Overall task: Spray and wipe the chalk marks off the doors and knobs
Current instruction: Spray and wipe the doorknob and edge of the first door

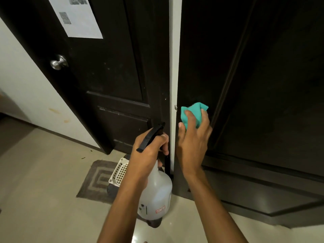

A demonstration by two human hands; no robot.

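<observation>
Two doors stand before you, the left door [108,67] and the right door [245,85], a narrow wall strip [174,67] between them. A knob [58,62] sits at the left door's left edge, a paper sheet [78,16] above it. A basket [120,171] and mat [98,179] lie on the floor [43,190] below.
</observation>
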